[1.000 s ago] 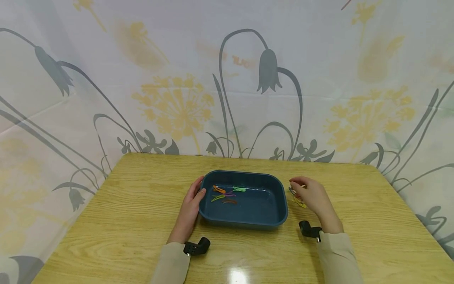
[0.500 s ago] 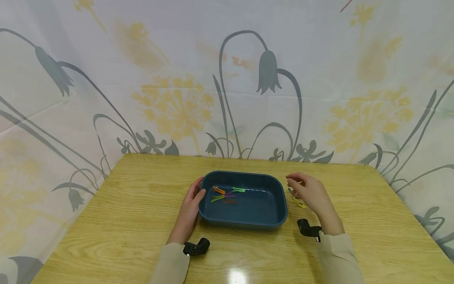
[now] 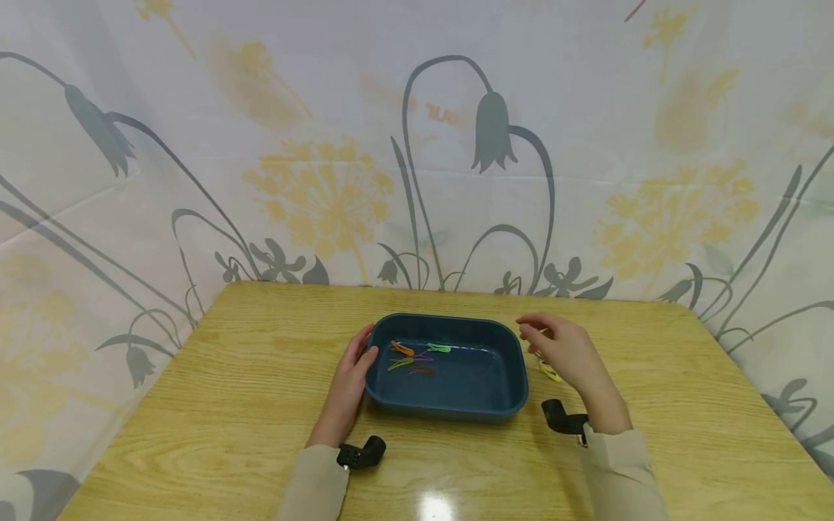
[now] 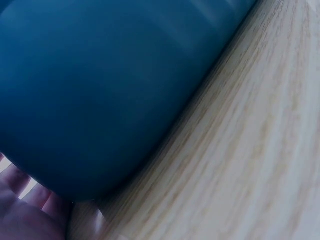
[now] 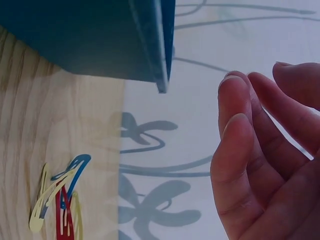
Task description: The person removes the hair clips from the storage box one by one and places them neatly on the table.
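A dark blue plastic basin stands on the table with several snap hair clips inside. Among them are an orange clip, a mint-green clip and a brown clip. My left hand grips the basin's left end, thumb over the rim and fingers along the outer wall. Just off the right end, my right hand is raised with loosely bent fingers; nothing shows between thumb and fingers in the right wrist view. Below it lie more snap hair clips, including a red clip and a blue clip.
The wooden table reaches back to a hanging flower-patterned cloth. A small black camera sits on each wrist, the left wrist camera in front of the basin and the right wrist camera near its front right corner.
My right hand has moved up and left from the pile of clips toward the basin's right rim. The left hand and the basin stay put.
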